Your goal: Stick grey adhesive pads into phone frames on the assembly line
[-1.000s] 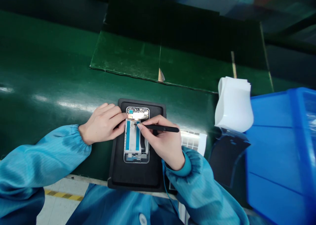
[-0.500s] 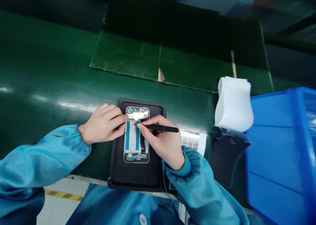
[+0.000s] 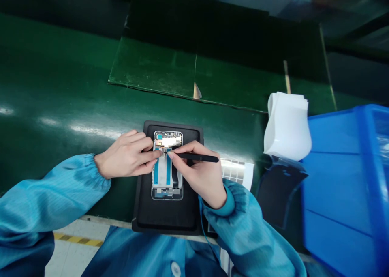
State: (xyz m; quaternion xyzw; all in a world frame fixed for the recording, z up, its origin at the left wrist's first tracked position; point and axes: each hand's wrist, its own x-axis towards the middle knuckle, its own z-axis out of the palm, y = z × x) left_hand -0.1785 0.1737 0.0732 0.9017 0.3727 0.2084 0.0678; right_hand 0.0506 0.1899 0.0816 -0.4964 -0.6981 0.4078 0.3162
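An opened phone frame (image 3: 166, 175) with two blue strips lies in a black tray (image 3: 165, 214) at the near edge of the green bench. My right hand (image 3: 200, 177) is closed on a thin black tool (image 3: 197, 158), held like a pen, with its tip near the top of the blue strips. My left hand (image 3: 127, 154) rests at the phone's upper left, fingers pressed together, fingertips touching the frame just below the circuit board.
A stack of white sheets (image 3: 287, 125) stands to the right, beside a blue plastic bin (image 3: 343, 187). A white label sheet (image 3: 238, 171) lies behind my right wrist. A dark green mat (image 3: 170, 72) covers the bench farther back.
My left fingertips have slid a little rightward onto the phone frame. The right hand and tool stay almost still.
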